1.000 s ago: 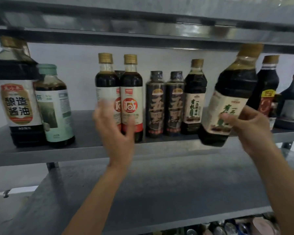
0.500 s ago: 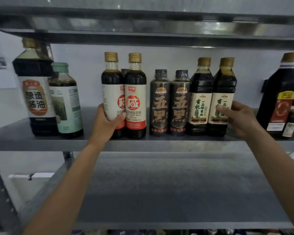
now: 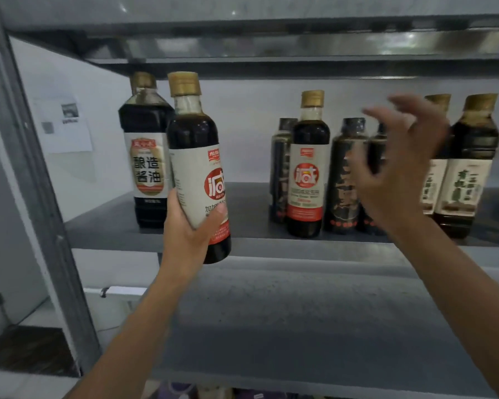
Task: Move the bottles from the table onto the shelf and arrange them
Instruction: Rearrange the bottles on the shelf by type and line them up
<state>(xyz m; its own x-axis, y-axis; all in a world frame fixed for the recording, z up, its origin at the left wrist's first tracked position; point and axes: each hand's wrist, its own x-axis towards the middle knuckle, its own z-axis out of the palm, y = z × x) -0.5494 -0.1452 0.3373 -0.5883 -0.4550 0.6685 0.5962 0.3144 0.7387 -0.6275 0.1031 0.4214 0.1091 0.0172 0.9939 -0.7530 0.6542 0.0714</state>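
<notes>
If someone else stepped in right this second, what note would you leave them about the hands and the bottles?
Left hand grips a red-label bottle, held slightly tilted in front of the shelf edge, not standing on it.
Right hand is open and blurred, holding nothing, in front of the dark-wrapped bottles.
Done: a large soy sauce bottle, a matching red-label bottle, the dark-wrapped ones and two green-label bottles stand upright on the shelf.
To do: set the held bottle down, probably in the gap beside its twin. The table is out of view, so more may wait.
</notes>
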